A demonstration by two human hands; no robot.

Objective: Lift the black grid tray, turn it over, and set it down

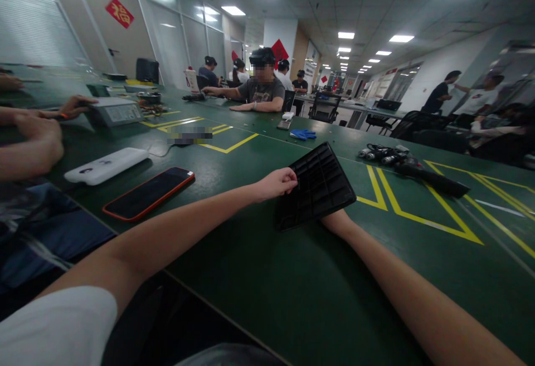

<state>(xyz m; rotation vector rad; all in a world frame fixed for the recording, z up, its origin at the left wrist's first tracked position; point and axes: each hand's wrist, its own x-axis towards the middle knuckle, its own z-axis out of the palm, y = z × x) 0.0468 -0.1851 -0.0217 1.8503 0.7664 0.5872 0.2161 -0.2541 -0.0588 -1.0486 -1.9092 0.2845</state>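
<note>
From my remote seat, I see the black compartment tray (321,188) raised at a tilt over the middle of the green worktop (251,288), its divided side facing the near left. My right hand (336,221) is behind its lower right edge, supporting it; the tray hides the fingers, so I cannot tell how that grip closes. My left hand (276,184) is at the tray's left side, fingers curled in, the tips by the compartments. Whether that grip pinches the tray or something small, I cannot tell.

To the left, an orange-edged smartphone (148,193) lies flat, with a white oblong device (107,165) just beyond it. Farther left, another person's hand (77,107) touches a grey metal box (115,111). A blue glove (303,134) lies beyond the tray, and a cable bundle (382,153) sits to its right. On the far side sits a person in a dark headset (262,57).
</note>
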